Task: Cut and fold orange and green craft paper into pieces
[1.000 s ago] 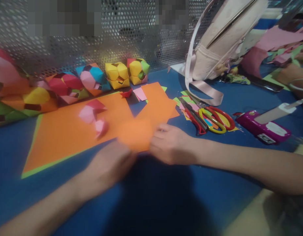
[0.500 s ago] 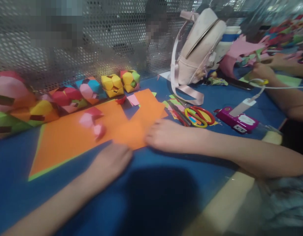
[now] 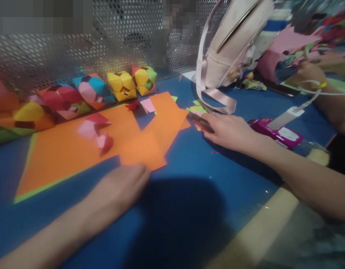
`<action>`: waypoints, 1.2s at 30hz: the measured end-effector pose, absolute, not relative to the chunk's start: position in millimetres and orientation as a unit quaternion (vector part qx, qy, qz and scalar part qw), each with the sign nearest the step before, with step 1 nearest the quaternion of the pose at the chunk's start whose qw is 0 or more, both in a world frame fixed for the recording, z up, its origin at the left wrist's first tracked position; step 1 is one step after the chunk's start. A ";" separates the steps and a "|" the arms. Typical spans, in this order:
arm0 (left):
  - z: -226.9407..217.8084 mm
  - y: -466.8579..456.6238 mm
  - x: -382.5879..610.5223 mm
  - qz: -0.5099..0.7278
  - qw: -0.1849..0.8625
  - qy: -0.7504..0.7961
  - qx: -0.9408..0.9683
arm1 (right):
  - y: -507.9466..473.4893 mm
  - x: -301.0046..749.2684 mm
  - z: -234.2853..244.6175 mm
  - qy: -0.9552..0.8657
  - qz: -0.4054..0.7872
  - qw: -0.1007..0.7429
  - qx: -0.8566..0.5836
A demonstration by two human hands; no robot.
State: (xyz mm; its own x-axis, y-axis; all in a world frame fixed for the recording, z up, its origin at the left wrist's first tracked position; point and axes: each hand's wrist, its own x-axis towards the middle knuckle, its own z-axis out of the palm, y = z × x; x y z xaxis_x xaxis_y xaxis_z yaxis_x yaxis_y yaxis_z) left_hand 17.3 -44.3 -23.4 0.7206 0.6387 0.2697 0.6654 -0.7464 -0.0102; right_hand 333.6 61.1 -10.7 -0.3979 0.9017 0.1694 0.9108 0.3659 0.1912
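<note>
Handling the dark tool (image 3: 199, 120), set well in from the pale near edge of the blue table (image 3: 186, 160), would probably be done best with a firm hold and the small orange sheet (image 3: 144, 147) kept flat. Over the tool, the right hand (image 3: 230, 130) is partly curled (whether anything is gripped cannot be told). At the sheet's near edge, the left hand (image 3: 127, 183) is curled; any pinch is hidden.

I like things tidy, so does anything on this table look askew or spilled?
Nothing looks spilled. The pale backpack leans at a tilt, its strap trailing onto the blue table, and the orange sheets near the left hand overlap at uneven angles rather than in a neat stack. Blur hides any fine damage.
</note>
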 end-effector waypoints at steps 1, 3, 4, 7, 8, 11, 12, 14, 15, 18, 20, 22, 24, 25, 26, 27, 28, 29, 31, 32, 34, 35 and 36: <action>-20.9 -48.5 20.2 -0.120 0.007 -0.368 -0.922 | 60.6 334.6 -10.5 -0.825 -0.122 0.023 -0.551; -16.7 -56.5 26.2 -0.115 -0.060 -0.402 -0.907 | 57.6 338.8 -7.9 -0.820 -0.111 0.034 -0.560; -14.9 -59.4 29.0 -0.116 -0.074 -0.415 -0.899 | 54.9 341.6 -6.1 -0.818 -0.109 0.048 -0.563; -10.6 -59.6 34.3 -0.139 -0.025 -0.423 -0.895 | 43.5 348.9 -1.7 -0.828 -0.113 0.149 -0.529; -9.6 -56.8 34.4 -0.144 0.013 -0.414 -0.899 | 39.4 349.9 -0.9 -0.838 -0.108 0.192 -0.500; -10.2 -43.8 29.1 -0.144 0.115 -0.401 -0.897 | 29.3 348.3 -0.8 -0.876 -0.063 0.263 -0.400; -12.0 -39.6 25.9 -0.140 0.124 -0.414 -0.891 | 27.2 346.5 -1.6 -0.887 -0.049 0.266 -0.374; -17.4 -33.6 18.7 -0.124 0.109 -0.448 -0.879 | 24.9 342.1 -4.7 -0.902 -0.039 0.262 -0.341; -20.5 -31.9 15.5 -0.112 0.091 -0.465 -0.874 | 24.5 339.9 -7.0 -0.906 -0.040 0.259 -0.333; -27.0 -30.6 9.8 -0.092 0.056 -0.488 -0.866 | 24.6 333.8 -15.2 -0.911 -0.035 0.242 -0.331; -27.9 -30.9 9.6 -0.093 0.058 -0.490 -0.865 | 24.6 330.8 -19.9 -0.912 -0.026 0.244 -0.330; -27.0 -31.0 11.3 -0.095 0.060 -0.490 -0.865 | 24.2 328.7 -22.7 -0.909 -0.018 0.259 -0.325; -26.0 -30.6 13.4 -0.095 0.058 -0.491 -0.864 | 23.5 327.7 -23.8 -0.908 -0.010 0.269 -0.320; -25.8 -30.3 14.3 -0.095 0.057 -0.492 -0.863 | 23.2 327.5 -23.9 -0.909 -0.006 0.271 -0.318; -25.9 -30.0 14.8 -0.096 0.057 -0.493 -0.863 | 23.0 327.4 -23.8 -0.909 -0.003 0.271 -0.317; -26.2 -29.8 15.0 -0.099 0.058 -0.495 -0.862 | 22.8 327.3 -23.5 -0.909 0.000 0.271 -0.316; -26.5 -29.6 14.9 -0.100 0.058 -0.496 -0.860 | 22.7 327.1 -23.2 -0.909 0.003 0.272 -0.315; -26.8 -29.4 14.5 -0.101 0.057 -0.498 -0.859 | 22.5 327.0 -22.8 -0.909 0.004 0.275 -0.314; -27.0 -29.1 13.4 -0.100 0.051 -0.502 -0.858 | 21.9 326.7 -21.2 -0.908 0.004 0.282 -0.310; -26.8 -29.0 13.0 -0.100 0.050 -0.502 -0.858 | 21.4 326.6 -19.9 -0.907 0.002 0.285 -0.308; -26.1 -28.8 12.8 -0.102 0.052 -0.497 -0.860 | 20.1 326.7 -16.6 -0.907 -0.006 0.290 -0.304; -25.6 -28.8 13.0 -0.105 0.056 -0.494 -0.861 | 19.4 326.9 -14.8 -0.908 -0.011 0.292 -0.301; -25.0 -28.9 13.6 -0.109 0.061 -0.490 -0.863 | 18.9 327.2 -13.1 -0.908 -0.016 0.293 -0.299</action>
State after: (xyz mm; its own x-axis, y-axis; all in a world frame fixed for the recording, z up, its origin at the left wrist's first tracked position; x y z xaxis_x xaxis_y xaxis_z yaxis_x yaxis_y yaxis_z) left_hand 13.6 -28.9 -25.0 0.4967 0.8318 0.2476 0.8584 -0.5129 0.0012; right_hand 327.2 18.9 -13.1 -0.6499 0.5330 0.5417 0.5518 0.8211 -0.1459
